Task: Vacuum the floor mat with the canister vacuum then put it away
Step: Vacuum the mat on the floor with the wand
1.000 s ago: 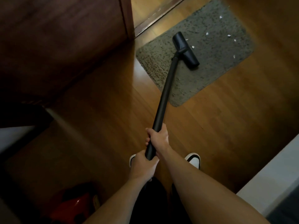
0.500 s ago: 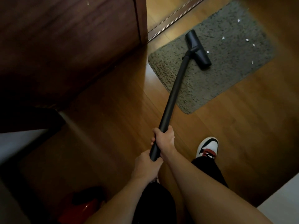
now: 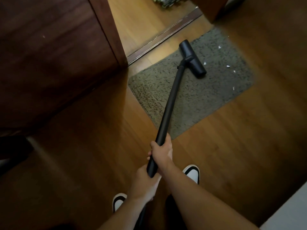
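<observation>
Both hands grip wand (image 3: 169, 103): right hand (image 3: 162, 151) above, left hand (image 3: 146, 183) at end. Nozzle (image 3: 192, 58) on mat (image 3: 191, 97), upper centre frame. Scraps (image 3: 228, 66) lie right of nozzle; advisable: slow overlapping strokes rightward, nozzle flat.

A black vacuum wand (image 3: 171, 103) slants near to far, its T-shaped floor head (image 3: 192, 58) resting on a shaggy grey-green floor mat (image 3: 207, 97), white scraps (image 3: 228, 66) to its right.
</observation>
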